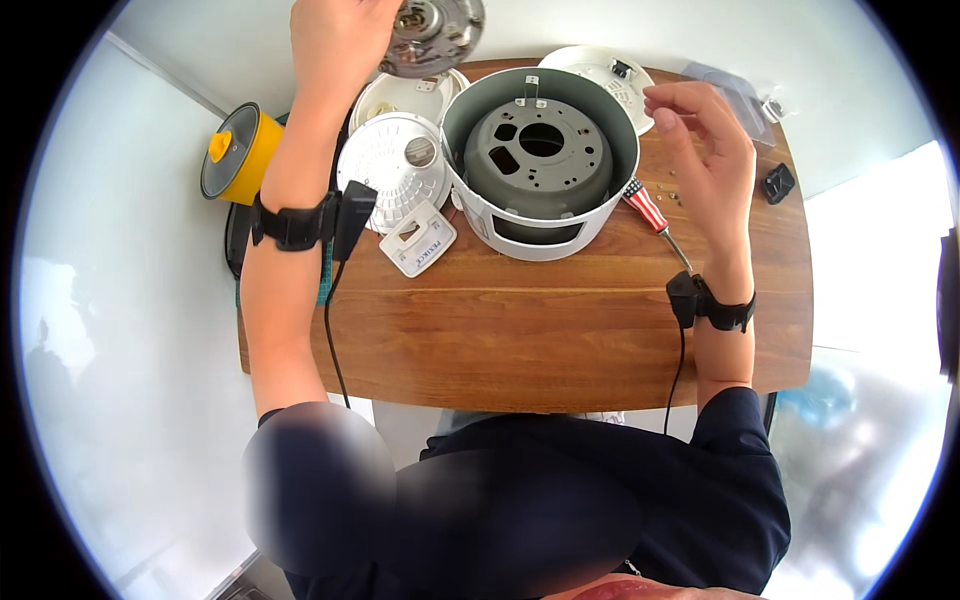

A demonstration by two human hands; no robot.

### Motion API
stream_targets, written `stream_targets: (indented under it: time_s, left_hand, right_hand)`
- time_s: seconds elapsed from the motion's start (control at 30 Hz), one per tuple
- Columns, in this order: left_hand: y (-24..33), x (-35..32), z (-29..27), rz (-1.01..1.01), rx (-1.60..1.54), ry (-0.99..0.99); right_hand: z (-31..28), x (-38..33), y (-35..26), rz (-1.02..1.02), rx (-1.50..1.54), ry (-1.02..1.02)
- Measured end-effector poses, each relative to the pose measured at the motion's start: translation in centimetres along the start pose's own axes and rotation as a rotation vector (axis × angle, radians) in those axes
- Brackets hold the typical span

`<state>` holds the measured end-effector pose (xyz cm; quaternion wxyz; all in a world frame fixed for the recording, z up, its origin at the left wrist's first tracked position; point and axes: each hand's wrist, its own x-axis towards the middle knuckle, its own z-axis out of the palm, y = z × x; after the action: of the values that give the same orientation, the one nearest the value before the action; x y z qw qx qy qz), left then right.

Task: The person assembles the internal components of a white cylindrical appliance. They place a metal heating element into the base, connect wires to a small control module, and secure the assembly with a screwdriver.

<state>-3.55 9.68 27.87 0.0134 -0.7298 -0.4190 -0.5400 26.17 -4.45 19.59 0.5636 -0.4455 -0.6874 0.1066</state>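
One round grey metal plate [440, 40] is held up by the left hand [345, 35] above the far left part of the wooden counter [500, 330]. The plate is blurred and the hand is cut off by the upper edge of the view, so only a closed grip at the plate's left edge can be made out, and how each finger is placed cannot be told. Nothing is held by the right hand [710, 145]: its fingers [685, 95] are loosely bent, with a gap left between them and the thumb, and they are raised near the right rim of a white cylindrical housing [540, 253].

The housing is stood upright on the counter. Inside it, a grey metal bowl [565, 165] is seated upside down, its flat top pierced by a large round hole and smaller openings. To the left, a white perforated cover [385, 165] is laid just beside the housing, with a flat white panel [428, 248] placed in front. A white lid [605, 68] is partly hidden behind the housing. On the right, a screwdriver [648, 208] with a striped handle is laid beside the housing, near scattered screws [673, 196] and a small black part [777, 184].
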Motion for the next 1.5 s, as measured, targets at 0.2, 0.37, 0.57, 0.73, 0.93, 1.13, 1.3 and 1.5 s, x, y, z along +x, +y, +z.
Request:
stream_targets:
  time_s: [0.2, 0.37, 0.57, 0.73, 0.93, 1.13, 1.3, 1.5]
  left_hand:
    - [5.5, -2.6, -2.0, -0.425, -0.706, -0.216]
    - [7.5, -4.8, -3.5, -0.453, -0.903, -0.234]
    - [11.0, -7.4, -2.9, -0.353, -0.891, -0.181]
    - [11.7, -9.5, -0.6, -0.293, -0.953, -0.023]
    - [12.4, -10.7, 0.1, -0.306, -1.041, -0.050]
    - [11.2, -12.4, 0.4, -0.230, -0.847, -0.083]
    - [9.9, -15.4, 1.2, -0.220, -0.743, -0.219]
    - [10.6, -17.9, 2.0, 0.111, -0.440, -0.297]
  right_hand:
    - [1.2, -0.5, -2.4, 0.024, 0.157, -0.040]
    - [2.7, -1.1, -3.6, 0.076, 0.224, -0.157]
    - [4.9, -3.2, -5.7, 0.284, 0.806, -0.312]
    - [5.4, -4.9, -6.3, 0.509, 1.004, -0.255]
    - [5.1, -5.0, -7.4, 0.562, 1.247, -0.039]
    - [3.6, -5.1, -6.8, 0.615, 1.079, 0.114]
    - [1.8, -5.4, -6.0, 0.629, 1.124, 0.221]
    - [-0.4, -6.3, -5.0, 0.643, 1.154, 0.250]
